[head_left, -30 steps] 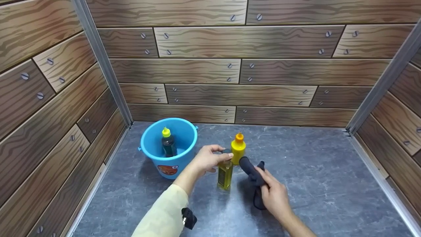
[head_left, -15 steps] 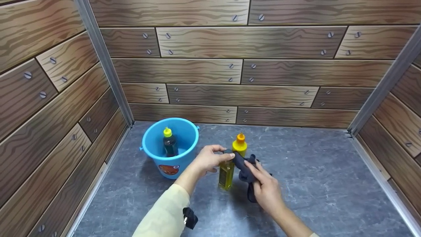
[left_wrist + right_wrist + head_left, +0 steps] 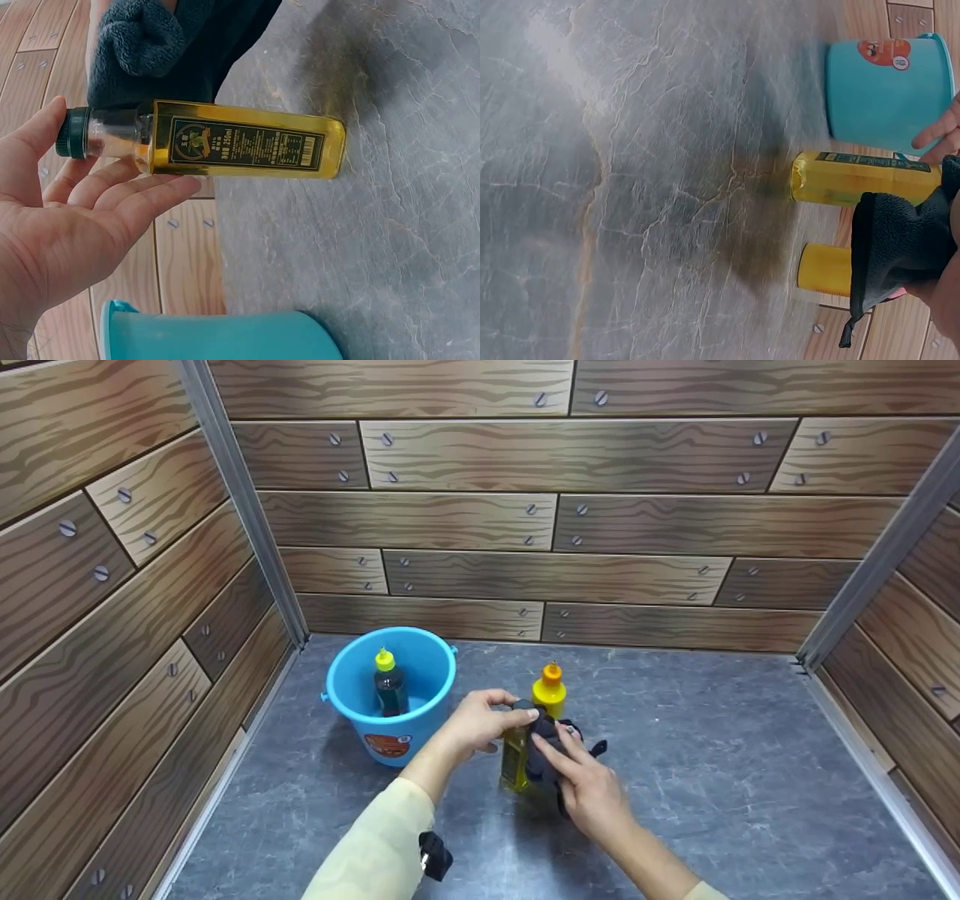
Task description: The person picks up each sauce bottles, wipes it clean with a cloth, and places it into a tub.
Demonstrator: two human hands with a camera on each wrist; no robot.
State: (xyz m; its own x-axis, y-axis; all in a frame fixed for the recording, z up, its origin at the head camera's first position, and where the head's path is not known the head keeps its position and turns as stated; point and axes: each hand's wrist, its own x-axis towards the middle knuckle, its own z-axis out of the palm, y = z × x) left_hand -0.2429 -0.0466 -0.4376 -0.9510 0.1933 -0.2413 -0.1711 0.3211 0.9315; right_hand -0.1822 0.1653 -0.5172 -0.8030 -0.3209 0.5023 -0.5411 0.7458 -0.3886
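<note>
Left hand [image 3: 471,723] fingers pinch the oil bottle [image 3: 240,140] neck, upright mid-worktop [image 3: 712,780]. Right hand [image 3: 589,795] fingers press the dark cloth [image 3: 544,742] against it. Steady the bottle; wipe downward evenly.

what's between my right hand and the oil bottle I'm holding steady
The dark cloth: the right hand presses it against the oil bottle, as the head view shows. The left hand holds the bottle's cap end.

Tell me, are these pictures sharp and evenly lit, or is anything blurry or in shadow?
Head view: sharp, evenly lit, soft shadow beside the blue bucket. Left wrist view: the oil bottle label is crisp, though the left hand is close and soft. Right wrist view: a dark shadow on the stone floor before the bottles, the dark cloth slightly blurred.
</note>
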